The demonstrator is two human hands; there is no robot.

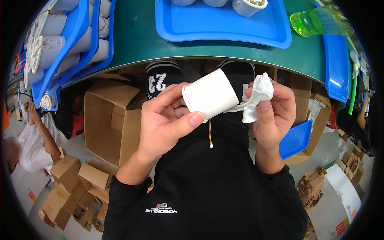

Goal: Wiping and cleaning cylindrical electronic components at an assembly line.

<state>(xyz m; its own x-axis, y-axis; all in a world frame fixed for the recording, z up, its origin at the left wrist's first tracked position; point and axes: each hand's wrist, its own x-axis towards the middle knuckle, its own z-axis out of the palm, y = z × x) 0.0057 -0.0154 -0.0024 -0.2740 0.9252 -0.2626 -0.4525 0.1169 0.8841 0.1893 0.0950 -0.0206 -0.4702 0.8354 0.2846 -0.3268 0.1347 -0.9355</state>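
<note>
A white cylindrical housing (211, 93) lies tilted on its side in my left hand (164, 118), the thumb along its lower edge and the fingers round its left end. From its underside hangs a thin red-and-yellow wire (210, 132) with a small white connector. Just to the right, my right hand (274, 114) pinches a crumpled white cloth (258, 98) between thumb and fingers. One strip of the cloth reaches to the housing's right end; whether it goes inside is hidden.
Ahead on the green table (136, 36) is a blue tray (224, 34) with several white housings. Stacked blue trays (90, 44) of similar parts stand at left, a bottle of green liquid (320, 21) at right. An open cardboard box (110, 120) sits below; another person (38, 140) is at far left.
</note>
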